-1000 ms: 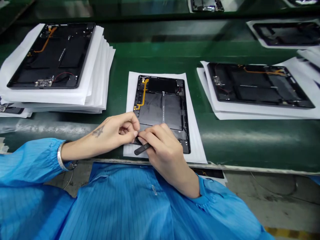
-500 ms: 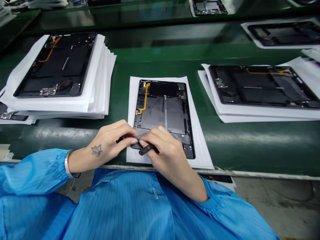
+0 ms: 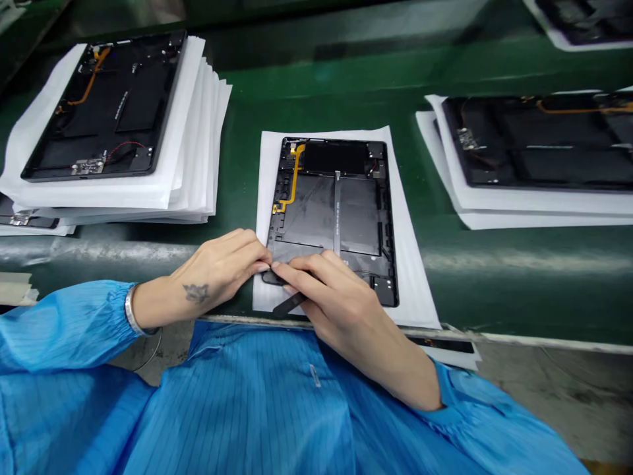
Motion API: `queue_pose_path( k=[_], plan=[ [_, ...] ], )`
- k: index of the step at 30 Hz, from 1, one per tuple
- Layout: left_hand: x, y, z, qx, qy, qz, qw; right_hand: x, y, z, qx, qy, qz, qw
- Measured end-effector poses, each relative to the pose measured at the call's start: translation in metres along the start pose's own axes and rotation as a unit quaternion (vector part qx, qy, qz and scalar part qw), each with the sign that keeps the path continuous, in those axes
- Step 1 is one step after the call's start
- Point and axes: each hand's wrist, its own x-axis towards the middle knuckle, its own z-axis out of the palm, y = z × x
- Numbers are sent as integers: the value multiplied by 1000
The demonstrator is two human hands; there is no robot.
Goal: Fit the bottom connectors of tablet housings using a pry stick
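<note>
An opened black tablet housing [image 3: 316, 211] with a yellow flex cable [image 3: 297, 175] lies on a white sheet [image 3: 410, 284] in front of me. My left hand [image 3: 222, 274] pinches at the housing's near left corner; whatever is between its fingertips is too small to make out. My right hand [image 3: 341, 297] is closed around a dark slim tool [image 3: 289, 304], its index fingertip on the same corner beside my left fingertips. The tool's far end is hidden by the hand.
At the left, another housing [image 3: 106, 109] tops a thick stack of white sheets [image 3: 198, 145]. A further housing [image 3: 534, 148] rests on sheets at the right, with one more [image 3: 593, 20] behind it. The green table's front edge [image 3: 544, 342] runs just before my body.
The view has shifted, so the stacks sit higher in it. My right index finger has stretched towards the corner, and my left fingers have closed more tightly there.
</note>
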Motion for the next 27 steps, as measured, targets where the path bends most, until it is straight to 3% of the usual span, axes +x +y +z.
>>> queue_pose_path(
  k=[9, 18, 24, 27],
  plan=[
    [0, 4, -6, 150, -48, 79, 984, 0, -3, -3, -110, -49, -39, 992],
    [-22, 2, -10, 131, -15, 37, 991, 1, -4, -2, -127, -65, -39, 989],
    [-26, 5, -9, 139, -30, 81, 987, 4, -4, -1, -141, -53, -49, 987],
    [-28, 9, -7, 184, -30, 109, 976, 4, -3, -5, -86, -48, -40, 994]
  ],
)
